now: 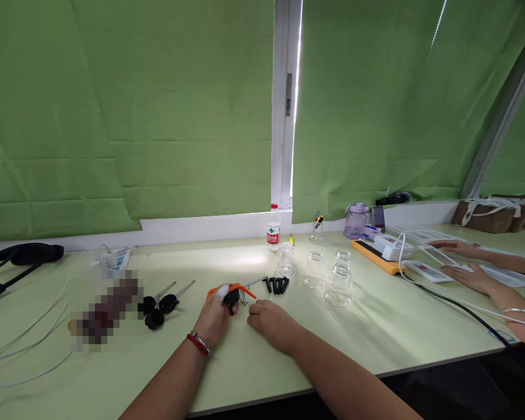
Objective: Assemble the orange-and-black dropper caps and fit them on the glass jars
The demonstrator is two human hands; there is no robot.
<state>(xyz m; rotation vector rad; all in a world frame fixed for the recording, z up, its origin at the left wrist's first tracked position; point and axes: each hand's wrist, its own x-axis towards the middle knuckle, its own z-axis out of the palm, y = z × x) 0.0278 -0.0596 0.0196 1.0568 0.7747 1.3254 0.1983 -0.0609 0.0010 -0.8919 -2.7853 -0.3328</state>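
My left hand [219, 312] is closed round a dark, rounded black piece [231, 297]. A curved orange strip [236, 286] arches out on both sides of it, and a thin metal rod [254, 282] points to the right behind. My right hand [269, 321] lies low over the table by the strip's right end, its fingers curled; what they pinch, if anything, is hidden. Just beyond are several short black cylinders [280, 285] and a few metal rods [244, 297]. Left of my hands lie black rounded pieces with metal shafts [168, 303].
Upturned clear glasses [314, 271] stand right of centre, with a water bottle [273, 228] behind. A purple jug [356, 221] and an orange-edged box [378, 258] are farther right. Another person's hands [470, 277] work there. Cables [452, 303] cross the table; a blurred patch [109, 312] lies left.
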